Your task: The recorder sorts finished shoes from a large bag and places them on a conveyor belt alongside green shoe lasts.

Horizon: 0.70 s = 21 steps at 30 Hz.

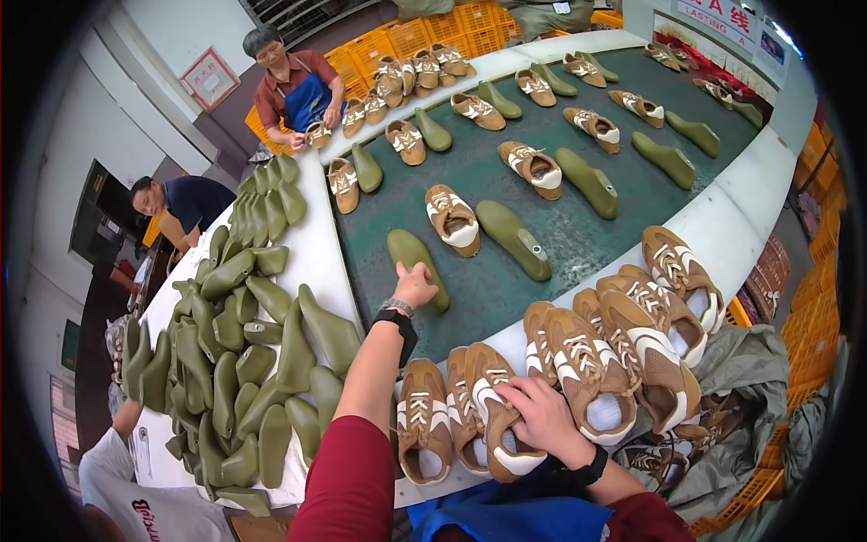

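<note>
My left hand (415,287) reaches over the green conveyor surface and grips an olive-green shoe last (410,247) lying there, thumb and fingers around it. Close beside that last is a brown and white sneaker (452,219), followed by another green last (513,239). At the near white edge, my right hand (544,417) holds a brown sneaker (495,390), its fingers bent over the collar. Other sneakers stand tight against it: one laced sneaker (424,420) to its left and another (587,366) to its right. Part of the right fingers is hidden at the shoe's opening.
A large heap of green lasts (221,348) covers the white table on the left. Sneakers and lasts alternate along the conveyor (578,257). A co-worker (298,86) handles a sneaker at the far left; others stand farther left. Orange crates (817,307) line the right side.
</note>
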Tool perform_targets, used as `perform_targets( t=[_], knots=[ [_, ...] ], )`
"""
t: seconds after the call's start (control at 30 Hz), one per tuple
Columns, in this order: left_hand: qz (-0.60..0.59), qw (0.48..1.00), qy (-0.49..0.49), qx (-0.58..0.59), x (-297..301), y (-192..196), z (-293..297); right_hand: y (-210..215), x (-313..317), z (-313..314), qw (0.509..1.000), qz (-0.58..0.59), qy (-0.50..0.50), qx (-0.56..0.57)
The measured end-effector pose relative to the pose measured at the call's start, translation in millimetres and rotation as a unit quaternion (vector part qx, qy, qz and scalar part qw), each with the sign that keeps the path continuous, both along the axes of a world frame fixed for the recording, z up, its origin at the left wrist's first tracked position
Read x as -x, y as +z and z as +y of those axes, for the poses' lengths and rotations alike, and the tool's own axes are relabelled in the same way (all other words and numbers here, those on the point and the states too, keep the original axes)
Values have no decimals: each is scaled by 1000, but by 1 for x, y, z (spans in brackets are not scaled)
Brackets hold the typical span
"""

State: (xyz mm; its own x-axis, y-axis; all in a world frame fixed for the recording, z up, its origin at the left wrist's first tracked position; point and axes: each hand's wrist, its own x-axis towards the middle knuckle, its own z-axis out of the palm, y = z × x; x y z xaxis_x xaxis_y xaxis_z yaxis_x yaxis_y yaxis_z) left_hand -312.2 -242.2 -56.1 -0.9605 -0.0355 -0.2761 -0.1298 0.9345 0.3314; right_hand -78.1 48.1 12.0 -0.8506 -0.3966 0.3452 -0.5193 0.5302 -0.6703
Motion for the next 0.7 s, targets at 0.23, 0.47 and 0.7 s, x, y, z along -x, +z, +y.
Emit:
perform_targets(
  t=[0.23,0.47,0.7],
  knots=[
    [-29,994,-97,-30,-83,83,21,-9,-10,1,1000,10,-7,-1],
    [147,915,-325,-187,-258,183,79,-3,-2,-7,999,34,-31,-6],
    [200,929,-276,-144,-336,168,90,37,-1,-46,988,151,-30,-32]
  ],
)
